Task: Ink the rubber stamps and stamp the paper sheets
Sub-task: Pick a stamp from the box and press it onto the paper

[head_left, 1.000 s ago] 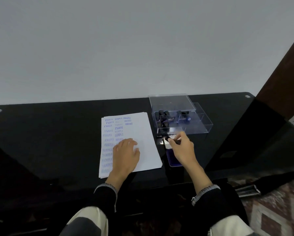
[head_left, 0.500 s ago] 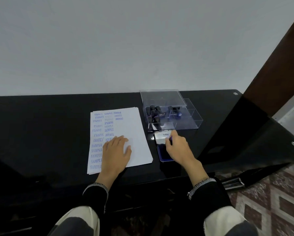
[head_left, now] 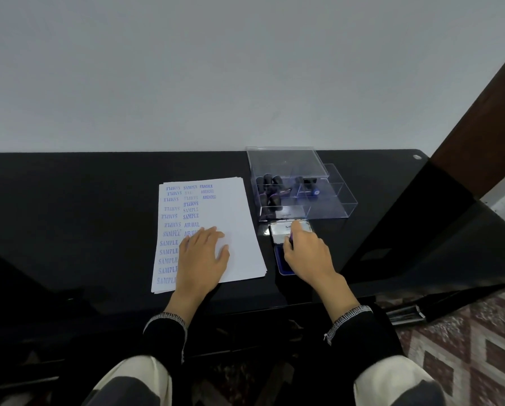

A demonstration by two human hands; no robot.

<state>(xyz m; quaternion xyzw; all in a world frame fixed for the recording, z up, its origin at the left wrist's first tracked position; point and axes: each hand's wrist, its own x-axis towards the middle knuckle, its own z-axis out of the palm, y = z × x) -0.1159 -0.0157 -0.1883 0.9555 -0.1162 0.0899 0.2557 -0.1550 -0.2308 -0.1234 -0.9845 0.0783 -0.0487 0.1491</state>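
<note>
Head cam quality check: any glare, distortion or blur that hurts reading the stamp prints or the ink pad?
Head view: soft, even light with no hard shadows; the glossy black table mirrors the scene faintly, and its far edge bows from the wide lens. Prints on the paper sheets read fine at top, softer lower left. The right hand hides most of the ink pad; the clear box shows mild reflections.

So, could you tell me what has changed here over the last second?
The right hand drew back from the clear box and came down over the blue ink pad, gripping a stamp. The left hand stayed flat on the paper sheets.
</note>
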